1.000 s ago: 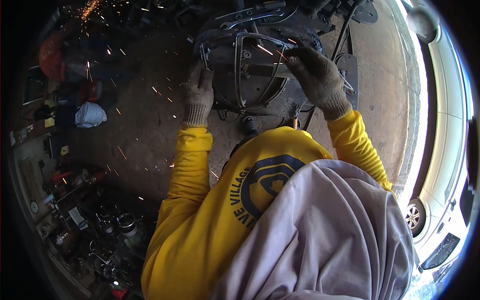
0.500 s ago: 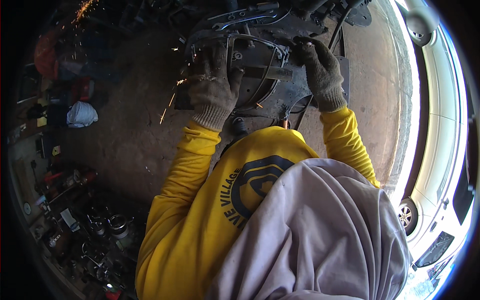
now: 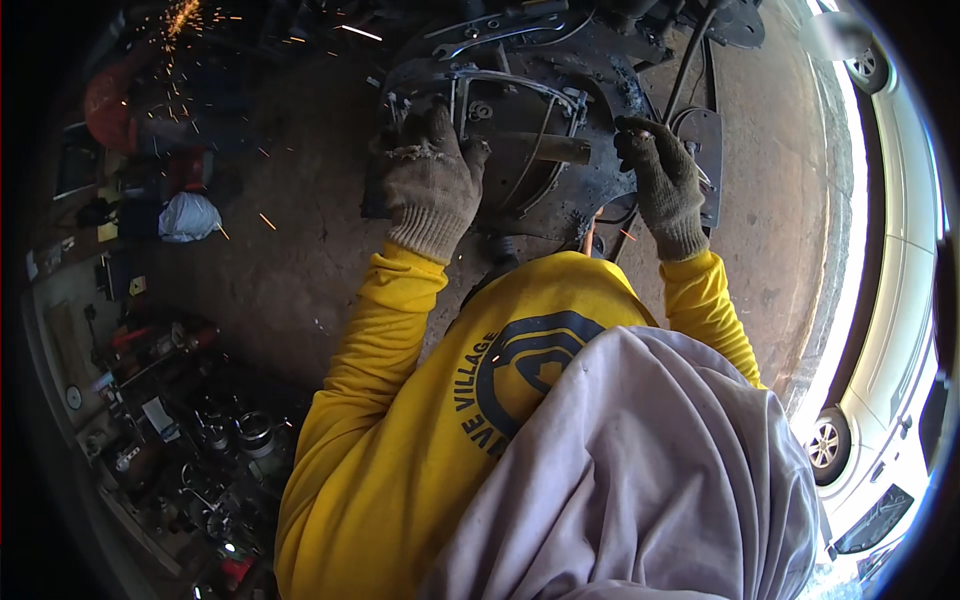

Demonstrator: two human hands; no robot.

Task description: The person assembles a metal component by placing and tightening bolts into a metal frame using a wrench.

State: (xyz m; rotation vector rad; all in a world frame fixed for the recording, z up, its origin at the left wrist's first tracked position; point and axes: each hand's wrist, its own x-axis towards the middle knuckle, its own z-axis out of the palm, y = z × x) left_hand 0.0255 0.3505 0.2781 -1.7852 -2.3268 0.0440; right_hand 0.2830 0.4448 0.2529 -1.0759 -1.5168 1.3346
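A dark, greasy round metal assembly [image 3: 540, 130] with curved rods and a short shaft lies on the concrete floor in front of me. My left hand [image 3: 430, 185], in a worn knit glove, grips its left rim with curled fingers. My right hand [image 3: 660, 185], also gloved, closes on the assembly's right edge beside a flat dark plate [image 3: 705, 150]. Yellow sleeves cover both forearms. A grey cloth [image 3: 640, 470] hangs over my chest and hides everything below it.
Orange sparks [image 3: 180, 20] fly at the upper left near a red object [image 3: 110, 100]. A white bag [image 3: 188, 215] lies at left. Cluttered tools and metal parts [image 3: 220, 440] fill the lower left. A white car [image 3: 900, 300] stands along the right edge.
My left hand has shifted right, further onto the assembly's left rim. My right hand has slid slightly lower on the right edge. Sparks near my left hand have gone.
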